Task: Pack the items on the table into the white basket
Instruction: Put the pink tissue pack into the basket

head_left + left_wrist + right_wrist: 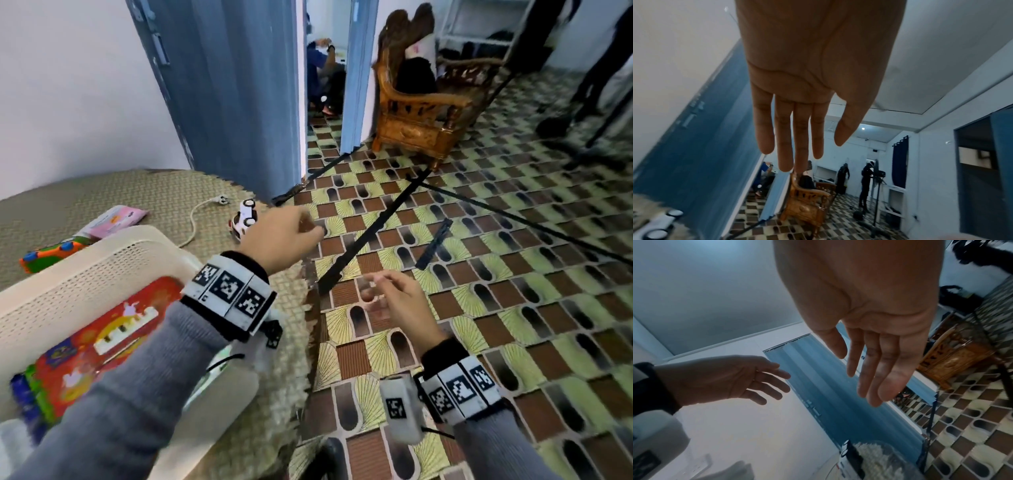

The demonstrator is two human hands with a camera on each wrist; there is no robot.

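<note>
In the lower left of the head view, the white perforated plastic basket [85,270] already holds a red printed toy box [102,335]. Left on the woven mat are a small white toy car [244,219], a pink flat packet [114,219] and an orange and green toy [51,255]. The left hand [281,236] hovers just beside the car, fingers loose, holding nothing. The right hand [394,298] is also relaxed and empty.

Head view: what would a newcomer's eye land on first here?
Two empty hands raised mid-frame, the left hand just in front of a white toy car on the woven table, the right hand over the patterned floor. At lower left, the white basket already holds a bright red toy keyboard, with an orange and green toy lying behind it.
</note>
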